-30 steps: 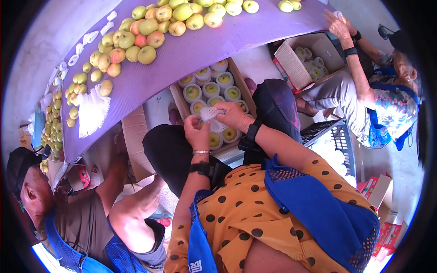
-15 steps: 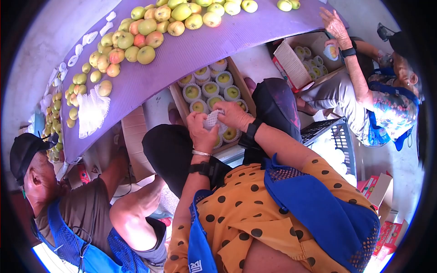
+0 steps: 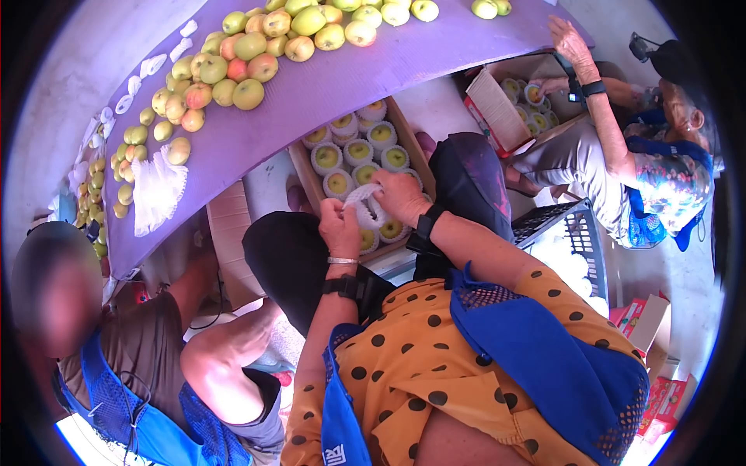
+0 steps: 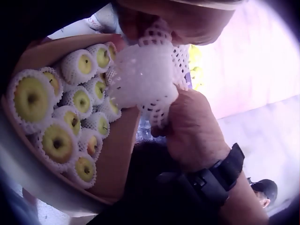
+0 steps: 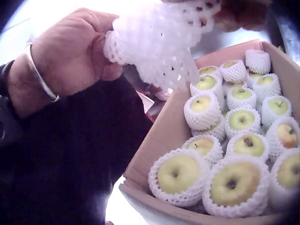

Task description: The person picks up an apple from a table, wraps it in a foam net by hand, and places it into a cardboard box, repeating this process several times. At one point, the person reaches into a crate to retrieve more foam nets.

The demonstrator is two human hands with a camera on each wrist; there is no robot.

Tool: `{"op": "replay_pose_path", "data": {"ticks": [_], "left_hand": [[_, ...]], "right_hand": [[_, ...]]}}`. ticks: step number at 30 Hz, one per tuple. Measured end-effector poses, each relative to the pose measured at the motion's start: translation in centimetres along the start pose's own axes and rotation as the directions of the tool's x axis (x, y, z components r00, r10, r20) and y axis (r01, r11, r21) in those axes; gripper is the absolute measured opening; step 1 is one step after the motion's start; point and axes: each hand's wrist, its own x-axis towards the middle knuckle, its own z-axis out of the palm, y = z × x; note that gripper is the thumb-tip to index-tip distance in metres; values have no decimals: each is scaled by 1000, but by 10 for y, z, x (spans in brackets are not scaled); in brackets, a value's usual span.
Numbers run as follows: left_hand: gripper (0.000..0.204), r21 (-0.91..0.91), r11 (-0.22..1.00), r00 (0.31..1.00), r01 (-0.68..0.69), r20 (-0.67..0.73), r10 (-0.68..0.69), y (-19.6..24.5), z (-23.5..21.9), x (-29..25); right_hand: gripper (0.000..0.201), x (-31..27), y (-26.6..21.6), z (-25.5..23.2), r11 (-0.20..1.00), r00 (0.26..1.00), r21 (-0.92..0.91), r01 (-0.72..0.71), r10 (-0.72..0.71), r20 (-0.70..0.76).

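The person's left hand [image 3: 340, 231] and right hand [image 3: 400, 196] both have their grip clamped on a white foam net [image 5: 152, 35], raised between them above an open carton [image 5: 154, 140]. In the carton, apples in foam sleeves [image 5: 242, 120] sit packed close together. Farther off, bare apples [image 3: 248, 94] lie heaped on the purple-topped desk [image 3: 311, 116]

Meshed foam net [image 5: 150, 42], matt cardboard box [image 5: 157, 136], smooth apples [image 5: 178, 173], shiny metal bracelet [image 5: 36, 72]
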Motion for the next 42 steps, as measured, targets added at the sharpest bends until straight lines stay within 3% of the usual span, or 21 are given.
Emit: {"op": "replay_pose_path", "data": {"ticks": [2, 4, 5, 7, 9, 11, 13, 18, 20, 21, 22, 23, 24, 27, 31, 33, 34, 36, 37, 39, 42], "left_hand": [[15, -93, 995, 997, -34, 66, 40, -15, 9, -3], [20, -241, 949, 913, 203, 396, -95, -5, 9, -2], [25, -327, 818, 808, 474, 530, -256, 0, 6, -7], [23, -258, 865, 838, 430, 472, -275, -20, 14, -7], [22, -182, 904, 866, 386, 408, -288, -38, 19, -3], [22, -230, 910, 937, 346, 126, -325, -50, 22, 2], [24, -257, 888, 923, 380, 172, -345, -37, 17, 1], [27, -388, 824, 894, 412, 347, -283, -5, 6, -5], [31, -665, 543, 855, 513, 453, -252, -6, 5, -4], [31, -667, 542, 856, 512, 453, -251, -8, -1, -2], [35, -752, 230, 786, 618, 589, -187, -12, -11, 1], [40, -723, -103, 719, 684, 691, -74, -13, -16, 3], [40, -723, -104, 719, 683, 691, -75, -11, -16, 3], [43, -744, -199, 739, 638, 664, -115, -5, -11, 8], [39, -797, -102, 768, 595, 601, -220, -26, -3, 7], [42, -874, 160, 870, 458, 405, -281, -27, -3, 7], [42, -875, 161, 871, 456, 401, -284, -27, -3, 7], [39, -817, 409, 901, 407, 284, -328, -24, 1, 6], [39, -816, 408, 900, 409, 288, -327, -23, 4, 5], [34, -657, 631, 910, 412, 268, -316, -19, 9, 2], [36, -760, 498, 909, 417, 332, -253, -19, 14, -1]], "right_hand": [[18, 0, -6, -8, 1000, 1000, 24, -17, 17, -2], [20, 0, -6, -8, 998, 999, 46, -34, 35, -3], [21, 0, -1, -3, 997, 1000, 83, -8, 10, -25], [22, 1, 5, 6, 993, 999, 117, 22, -17, -48], [22, 3, 6, 10, 887, 996, 458, 63, -81, 20], [23, 2, 7, 10, 887, 988, 461, 29, -97, 123], [24, 0, 5, 10, 888, 968, 459, -4, -112, 226], [18, 0, 0, 7, 934, 995, 348, -77, 95, -35], [19, 0, -2, 3, 911, 994, 412, -9, 52, -94], [21, 0, -2, 1, 881, 987, 470, 60, 17, -157], [21, 0, -1, -1, 882, 987, 468, 60, 16, -157], [26, 0, 2, -3, 900, 979, 397, 178, -122, -161], [30, 0, 3, -4, 898, 954, 325, 295, -259, -152], [38, -3, 3, -1, 905, 928, 206, 373, -361, -97], [36, -4, 0, -4, 882, 903, 253, 397, -424, 62], [47, 0, 1, -5, 738, 931, 655, 162, -334, 147], [47, 0, -1, -10, 737, 930, 657, 162, -337, 149], [73, -1, -5, -23, 617, 961, 786, -49, -186, 206], [73, -1, -1, -17, 617, 962, 785, -50, -182, 204], [91, -1, 10, 9, 813, 954, 579, 65, -220, 202], [93, -2, 10, 29, 802, 936, 597, -12, -201, 289]]}}
